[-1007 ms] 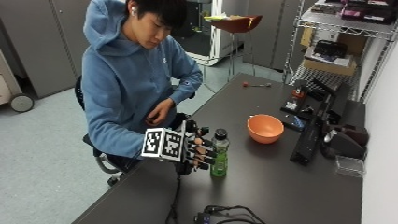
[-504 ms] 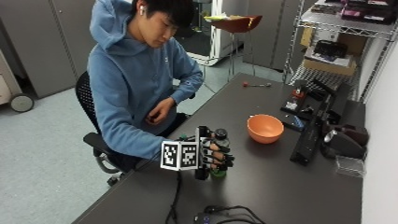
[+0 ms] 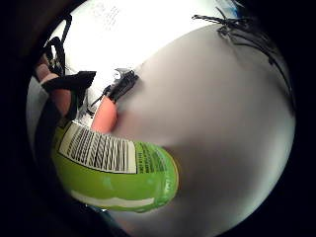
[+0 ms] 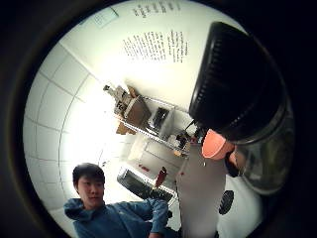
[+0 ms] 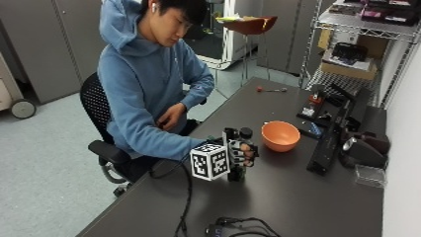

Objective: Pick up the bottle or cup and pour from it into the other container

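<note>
Right hand (image 5: 238, 157) wrapped round capped bottle (image 5: 244, 148), upright on table (image 5: 296, 197), near bowl (image 5: 281, 136). Cap (image 4: 233, 84) off first, then lift straight, carry over bowl, tip slowly.

Glossy plastic bottle (image 3: 118, 173); seemingly matt orange bowl (image 5: 281, 136).

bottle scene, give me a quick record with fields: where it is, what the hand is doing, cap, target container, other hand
bottle: green bottle with a barcode label, upright on the dark table, its base near the tabletop
hand: gloved right hand has its fingers curled round the bottle
cap: black cap on the bottle
target container: orange bowl standing on the table beyond the bottle, apart from it
bowl contents: cannot tell
other hand: bare left hand held near the person's torso, touching neither container
</note>
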A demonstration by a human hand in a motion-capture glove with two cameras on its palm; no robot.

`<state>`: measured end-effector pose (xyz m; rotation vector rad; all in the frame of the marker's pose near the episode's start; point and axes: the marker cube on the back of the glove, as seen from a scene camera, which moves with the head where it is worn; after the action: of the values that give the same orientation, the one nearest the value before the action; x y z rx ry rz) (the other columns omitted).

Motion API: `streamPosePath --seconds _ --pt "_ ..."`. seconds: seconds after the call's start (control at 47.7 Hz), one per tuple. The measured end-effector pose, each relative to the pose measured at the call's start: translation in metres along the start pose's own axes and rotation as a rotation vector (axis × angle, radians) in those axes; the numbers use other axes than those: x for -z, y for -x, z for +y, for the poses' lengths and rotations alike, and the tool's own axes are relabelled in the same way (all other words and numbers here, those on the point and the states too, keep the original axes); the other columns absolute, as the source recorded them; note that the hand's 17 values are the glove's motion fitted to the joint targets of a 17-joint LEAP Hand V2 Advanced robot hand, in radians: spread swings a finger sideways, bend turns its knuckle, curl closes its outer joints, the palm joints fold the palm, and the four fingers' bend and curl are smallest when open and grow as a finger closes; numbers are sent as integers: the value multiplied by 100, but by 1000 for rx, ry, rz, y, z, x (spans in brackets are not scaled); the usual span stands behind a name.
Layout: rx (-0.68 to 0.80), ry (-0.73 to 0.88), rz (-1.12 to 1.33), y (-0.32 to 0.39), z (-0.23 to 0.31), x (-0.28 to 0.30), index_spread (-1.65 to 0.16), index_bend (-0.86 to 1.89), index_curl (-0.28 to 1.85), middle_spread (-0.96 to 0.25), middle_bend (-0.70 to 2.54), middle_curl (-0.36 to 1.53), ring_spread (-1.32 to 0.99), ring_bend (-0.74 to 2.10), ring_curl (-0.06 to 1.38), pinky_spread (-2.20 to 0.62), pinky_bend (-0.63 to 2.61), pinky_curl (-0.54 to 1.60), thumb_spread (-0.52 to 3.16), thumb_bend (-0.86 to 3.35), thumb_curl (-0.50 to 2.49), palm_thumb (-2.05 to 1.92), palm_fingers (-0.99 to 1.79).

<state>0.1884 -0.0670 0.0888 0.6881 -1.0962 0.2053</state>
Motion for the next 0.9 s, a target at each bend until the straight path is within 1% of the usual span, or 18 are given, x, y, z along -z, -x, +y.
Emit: streamPosePath --seconds 0.105,0.294,0.483,0.734,0.902 --pt "24 69 37 19 -13 -13 -15 12 24 -6 44 48 -15 67 42 -18 47 37 25 -1 63 117 113" --pt "80 217 198 51 -37 -29 -15 13 27 -8 44 50 -17 66 45 -21 45 39 12 -3 66 118 115" --pt "77 408 563 77 -70 -52 -16 13 29 -8 44 52 -18 65 47 -23 45 41 4 -3 68 117 117" --pt "111 719 992 97 -85 -89 -16 14 31 -8 44 53 -18 65 48 -24 45 42 0 -3 70 115 118" --pt "157 852 1272 106 -87 -116 -17 14 33 -9 45 54 -19 65 49 -24 45 42 -2 -3 71 114 119"
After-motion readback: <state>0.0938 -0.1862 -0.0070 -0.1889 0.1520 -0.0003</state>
